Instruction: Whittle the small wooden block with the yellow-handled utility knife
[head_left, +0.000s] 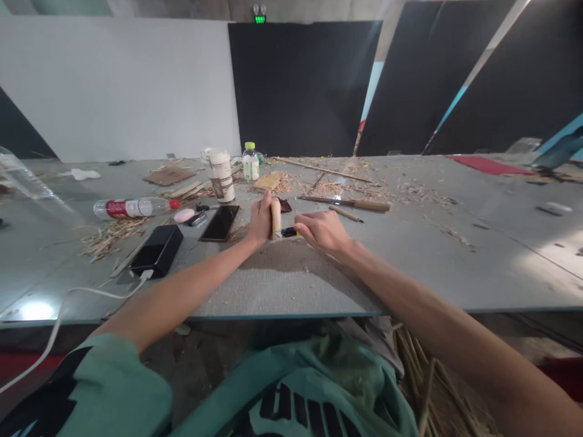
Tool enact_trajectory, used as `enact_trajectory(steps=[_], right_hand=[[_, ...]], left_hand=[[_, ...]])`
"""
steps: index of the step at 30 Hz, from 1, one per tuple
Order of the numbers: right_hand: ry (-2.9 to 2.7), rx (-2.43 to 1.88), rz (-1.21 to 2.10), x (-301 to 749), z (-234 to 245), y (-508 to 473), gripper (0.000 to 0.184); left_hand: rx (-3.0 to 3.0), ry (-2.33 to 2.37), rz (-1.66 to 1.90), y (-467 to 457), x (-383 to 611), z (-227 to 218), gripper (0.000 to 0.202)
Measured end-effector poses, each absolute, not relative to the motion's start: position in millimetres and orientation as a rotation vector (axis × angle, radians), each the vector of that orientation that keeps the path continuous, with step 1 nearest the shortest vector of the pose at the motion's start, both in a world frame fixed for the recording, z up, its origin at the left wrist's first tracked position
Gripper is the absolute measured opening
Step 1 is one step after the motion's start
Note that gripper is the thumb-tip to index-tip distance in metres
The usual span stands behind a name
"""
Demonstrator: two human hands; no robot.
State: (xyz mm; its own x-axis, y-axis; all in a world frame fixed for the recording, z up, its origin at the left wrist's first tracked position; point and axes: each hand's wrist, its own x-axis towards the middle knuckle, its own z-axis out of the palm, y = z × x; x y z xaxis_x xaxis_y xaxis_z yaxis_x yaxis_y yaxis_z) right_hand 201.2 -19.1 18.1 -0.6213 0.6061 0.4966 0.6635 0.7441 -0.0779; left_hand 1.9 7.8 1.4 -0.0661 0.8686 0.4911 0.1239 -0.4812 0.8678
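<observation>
One short pale wooden block (276, 217) stands upright on the grey table (410, 261), at centre just past the near edge. The left hand (259, 221) is wrapped round it from 9 o'clock. The right hand (323, 232), at 3 o'clock, is curled tight on one small dark tool (288, 232), whose tip sits at the block's base.

- 2 o'clock: two wood-handled tools, one long (350, 203) and one short (346, 213).
- 9 o'clock: one black phone (221, 223) and one pink oval object (184, 215).
- 8 o'clock: one black power bank (157, 250) with a white cable (68, 297).
- 10 to 11 o'clock: two bottles, one clear with a red label lying flat (134, 208) and one green-capped, upright (250, 162); also one paper cup (221, 176).
- Wood shavings (109, 233) are scattered about.
</observation>
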Motion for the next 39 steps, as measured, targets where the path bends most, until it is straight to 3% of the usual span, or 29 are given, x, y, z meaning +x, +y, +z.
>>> enact_trajectory(steps=[10, 17, 28, 39], right_hand=[[-2.395, -1.065, -0.362, 197.4, 17.6, -23.3, 0.059], [-2.218, -1.165, -0.442, 200.7, 24.1, -21.3, 0.061], [-2.417, -1.01, -0.272, 203.5, 23.2, -18.6, 0.061], [-2.422, -0.983, -0.368, 203.7, 20.8, -19.0, 0.06]], left_hand=[[1.685, 1.157, 1.542, 9.0, 1.8, 2.3, 0.06], [1.68, 1.063, 1.524, 2.9, 8.2, 2.2, 0.053], [1.587, 1.207, 1.567, 11.1, 2.5, 3.7, 0.054], [1.7, 1.233, 1.533, 3.4, 3.9, 6.3, 0.055]])
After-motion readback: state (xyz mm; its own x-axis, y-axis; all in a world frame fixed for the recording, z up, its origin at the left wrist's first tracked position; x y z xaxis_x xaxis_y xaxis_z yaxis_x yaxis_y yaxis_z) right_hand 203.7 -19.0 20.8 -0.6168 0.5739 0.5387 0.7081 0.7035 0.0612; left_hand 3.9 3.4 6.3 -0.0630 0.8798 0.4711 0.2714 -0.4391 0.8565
